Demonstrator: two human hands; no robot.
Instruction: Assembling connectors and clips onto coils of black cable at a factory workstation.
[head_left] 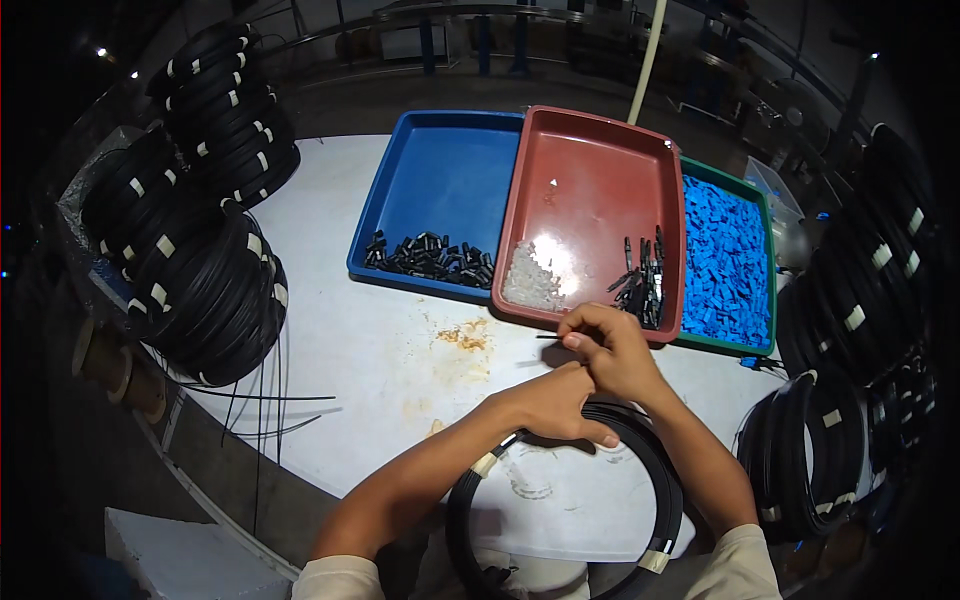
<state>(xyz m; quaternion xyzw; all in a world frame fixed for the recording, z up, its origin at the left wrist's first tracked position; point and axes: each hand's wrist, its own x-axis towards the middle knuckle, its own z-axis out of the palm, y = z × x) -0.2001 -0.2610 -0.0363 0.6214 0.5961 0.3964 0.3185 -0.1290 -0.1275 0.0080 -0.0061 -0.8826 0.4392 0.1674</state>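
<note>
A coil of thin black cable [459,525], bound with pale tape, lies over the near edge of the white table. My left hand [550,405] is closed around the far side of this coil; its thumb sticks out over the inside of the ring and its other fingers are largely hidden. Just beyond, my right hand [615,352] pinches the cable near its free end [547,337], which points left. The two hands touch or overlap. In front of them stands a red tray [590,190] holding small clear pieces [530,283] and black connector-like parts [648,280].
Left of the red tray is a blue tray [440,170] with black parts; right of it, a green tray [768,260] full of blue pieces. Taped cable coils are stacked at left [205,290] and right [815,450]. Loose cable ends [285,398] reach over the table's left side.
</note>
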